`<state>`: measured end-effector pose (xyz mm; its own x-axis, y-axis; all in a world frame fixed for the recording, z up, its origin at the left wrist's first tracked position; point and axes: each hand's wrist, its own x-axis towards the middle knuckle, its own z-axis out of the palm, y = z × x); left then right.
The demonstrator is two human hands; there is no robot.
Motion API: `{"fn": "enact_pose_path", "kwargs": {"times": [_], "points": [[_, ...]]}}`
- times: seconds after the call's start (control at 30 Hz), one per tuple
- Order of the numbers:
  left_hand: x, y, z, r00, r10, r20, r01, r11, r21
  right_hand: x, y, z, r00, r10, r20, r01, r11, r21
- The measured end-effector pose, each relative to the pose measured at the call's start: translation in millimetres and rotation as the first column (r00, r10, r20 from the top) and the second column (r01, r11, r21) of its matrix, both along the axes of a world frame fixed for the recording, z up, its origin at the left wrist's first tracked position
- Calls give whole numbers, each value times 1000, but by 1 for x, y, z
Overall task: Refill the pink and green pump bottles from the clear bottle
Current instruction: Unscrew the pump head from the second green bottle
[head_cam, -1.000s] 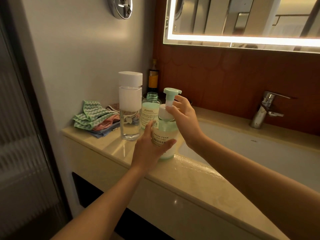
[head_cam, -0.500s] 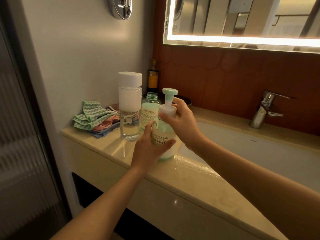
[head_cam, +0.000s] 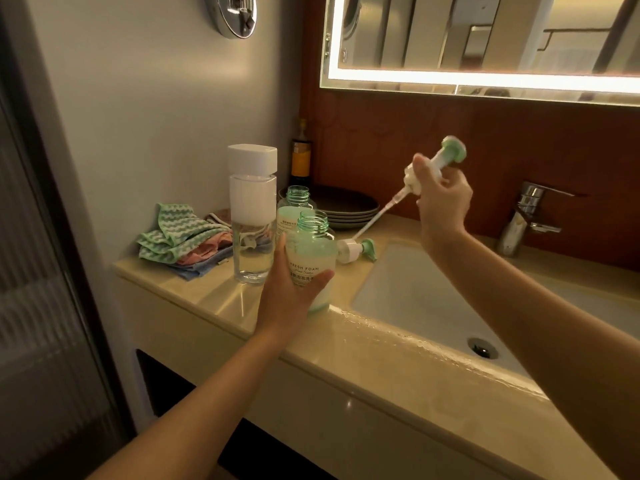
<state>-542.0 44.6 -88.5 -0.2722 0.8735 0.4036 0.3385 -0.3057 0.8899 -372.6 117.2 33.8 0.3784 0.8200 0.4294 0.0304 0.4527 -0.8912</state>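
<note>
Fingers of our left hand are hugging the open green bottle; our right hand is gripping its pump at two o'clock. Next we are wanting the clear bottle at ten o'clock.

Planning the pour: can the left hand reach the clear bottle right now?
Likely yes, once freed. The left hand grips the green foam bottle; the clear bottle stands just beside it on the counter, with nothing between them.
</note>
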Motion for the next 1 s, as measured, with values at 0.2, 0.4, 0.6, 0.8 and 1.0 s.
{"fn": "enact_pose_path", "kwargs": {"times": [0.2,0.4,0.6,0.8,1.0], "points": [[0,1,1,999,45,-31,-44,998,46,3,31,-76,961,184,206,-79,897,-436],[-2,6,-3,999,41,-34,-39,997,60,-24,59,-106,888,254,382,-1,834,-552],[-3,9,-6,1000,23,-9,-22,997,74,-53,86,-107,817,236,526,68,867,-494],[-5,12,-9,998,43,-37,-40,996,84,-70,101,-106,769,186,612,139,885,-444],[-5,13,-10,996,73,-40,-69,993,101,-69,102,-100,714,191,673,148,899,-411]]}}
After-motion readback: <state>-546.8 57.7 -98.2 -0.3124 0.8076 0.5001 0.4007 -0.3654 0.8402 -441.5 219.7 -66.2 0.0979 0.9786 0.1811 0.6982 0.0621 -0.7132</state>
